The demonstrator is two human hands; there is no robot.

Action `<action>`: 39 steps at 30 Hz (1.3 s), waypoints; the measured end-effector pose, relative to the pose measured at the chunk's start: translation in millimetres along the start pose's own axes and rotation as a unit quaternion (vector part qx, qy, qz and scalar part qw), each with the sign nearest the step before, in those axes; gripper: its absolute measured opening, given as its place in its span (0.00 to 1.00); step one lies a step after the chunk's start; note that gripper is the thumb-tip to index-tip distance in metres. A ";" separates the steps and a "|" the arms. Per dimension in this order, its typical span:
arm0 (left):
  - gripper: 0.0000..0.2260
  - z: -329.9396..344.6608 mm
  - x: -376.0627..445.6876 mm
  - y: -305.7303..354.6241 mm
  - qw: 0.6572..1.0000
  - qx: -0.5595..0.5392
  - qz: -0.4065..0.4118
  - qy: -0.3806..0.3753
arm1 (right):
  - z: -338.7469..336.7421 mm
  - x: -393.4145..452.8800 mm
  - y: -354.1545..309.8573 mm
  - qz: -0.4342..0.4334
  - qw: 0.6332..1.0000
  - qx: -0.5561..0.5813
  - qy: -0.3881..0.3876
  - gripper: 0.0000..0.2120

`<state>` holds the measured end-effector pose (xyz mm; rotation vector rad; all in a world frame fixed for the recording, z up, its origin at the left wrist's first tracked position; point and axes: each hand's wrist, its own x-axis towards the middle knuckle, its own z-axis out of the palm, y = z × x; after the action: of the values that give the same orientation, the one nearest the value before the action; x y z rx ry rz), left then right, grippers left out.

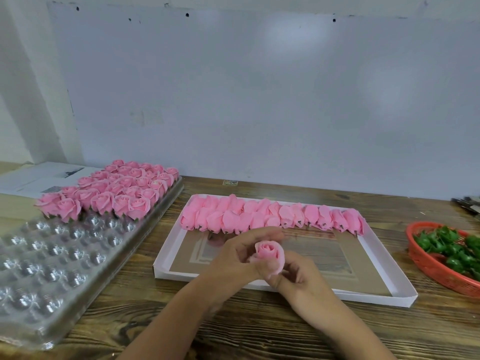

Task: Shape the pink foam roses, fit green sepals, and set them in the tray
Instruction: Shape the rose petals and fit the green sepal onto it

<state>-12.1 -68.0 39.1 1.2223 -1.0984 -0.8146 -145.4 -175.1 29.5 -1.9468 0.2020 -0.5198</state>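
Note:
A pink foam rose [268, 254] is held upright between both hands over the near edge of a white shallow box [374, 294]. My left hand [233, 258] curls its fingers round the rose's left side. My right hand [296, 276] pinches the rose from below and the right. A row of closed pink buds [272, 216] lies along the box's far side. Green sepals [452, 245] fill a red basket [431, 271] at the right. The clear plastic tray [65, 255] at the left holds several finished roses [111, 193] in its far cups.
The wooden table's front strip [259, 333] lies below my forearms. Papers [39, 178] lie behind the tray at the far left. A white wall panel [259, 100] closes off the back. Some dark tools [467, 203] poke in at the right edge.

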 end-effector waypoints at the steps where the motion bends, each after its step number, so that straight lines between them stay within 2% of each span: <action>1: 0.21 0.2 -0.1 0.0 1.000 -0.006 0.005 0.014 | -0.2 0.3 1.1 0.003 1.000 -0.010 -0.001 0.10; 4: 0.21 -0.6 -0.4 -0.8 0.999 -0.023 0.010 0.043 | -0.3 0.8 5.9 0.010 0.999 -0.032 -0.012 0.08; 7: 0.20 -1.3 0.0 -2.2 0.999 -0.030 0.004 0.032 | -0.7 1.2 5.7 0.012 1.000 -0.017 -0.010 0.08; 14: 0.24 -3.9 -0.8 -4.4 0.998 -0.055 -0.011 -0.003 | 0.0 -0.3 -0.3 0.002 0.997 0.069 -0.014 0.14; 22: 0.24 -2.7 0.1 -5.1 0.997 -0.066 -0.041 -0.005 | 1.5 1.4 2.7 0.008 0.992 0.124 0.026 0.12; 25: 0.26 -1.6 0.7 -2.1 0.999 -0.044 -0.030 -0.001 | 2.3 3.3 4.8 -0.002 0.987 0.138 0.083 0.12; 28: 0.23 0.0 3.0 -2.5 0.999 0.041 -0.028 0.011 | 2.7 5.9 7.0 -0.013 0.983 0.106 0.147 0.10; 32: 0.18 3.5 3.4 -8.5 0.993 0.106 -0.005 0.048 | 3.6 5.9 10.2 -0.005 0.983 -0.005 0.184 0.09; 39: 0.17 0.8 4.8 -8.3 0.992 0.083 0.025 0.096 | 4.6 4.5 12.3 -0.026 0.989 -0.082 0.119 0.12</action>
<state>-10.9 -74.4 32.0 1.3768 -1.0511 -0.5623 -138.2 -178.1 18.1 -2.0507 0.3564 -0.7926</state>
